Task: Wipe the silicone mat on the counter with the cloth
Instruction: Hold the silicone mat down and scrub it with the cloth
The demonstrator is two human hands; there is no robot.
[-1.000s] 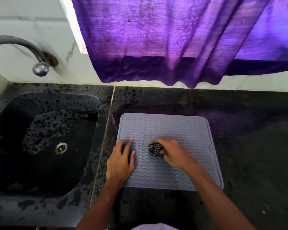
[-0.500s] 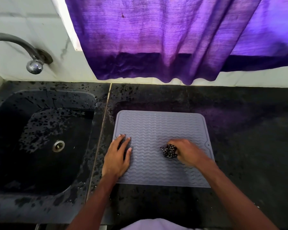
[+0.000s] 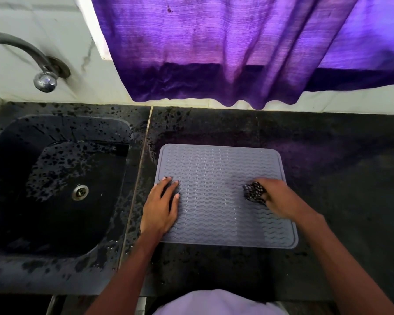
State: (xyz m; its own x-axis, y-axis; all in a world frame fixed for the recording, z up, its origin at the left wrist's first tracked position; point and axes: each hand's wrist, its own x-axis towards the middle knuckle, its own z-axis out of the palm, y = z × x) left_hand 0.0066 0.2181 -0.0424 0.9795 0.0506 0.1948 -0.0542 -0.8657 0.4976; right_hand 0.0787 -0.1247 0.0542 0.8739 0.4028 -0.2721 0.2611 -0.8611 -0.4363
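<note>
Presently on hand:

1. Silicone mat (image 3: 216, 192): grey, square with rounded corners, wavy ribbed surface. Lies flat on the counter (image 3: 339, 178), under both hands.
2. Cloth (image 3: 254, 192): small dark wad with light speckles, bunched up. Sits on the mat's right part, pressed against the ribs, showing at the fingertip end of the right hand.
3. Right hand (image 3: 280, 197): clenched around the cloth, knuckles up, resting over the mat near its right edge.
4. Left hand (image 3: 160, 206): released, holding nothing. Palm down and fingers spread, flat on the mat's left edge, heel of the hand partly over the counter.
5. Counter: black speckled stone, wet-looking spots to the left of the left hand and in front of the mat.
6. Sink (image 3: 14, 223): black basin, well to the left of the left hand, with a metal drain (image 3: 79, 192) in its floor.
7. Tap (image 3: 43, 79): metal, curved, mounted on the white wall beyond the sink.
8. Curtain (image 3: 225, 53): purple fabric, hanging beyond both hands, hem just above the back of the counter.
</note>
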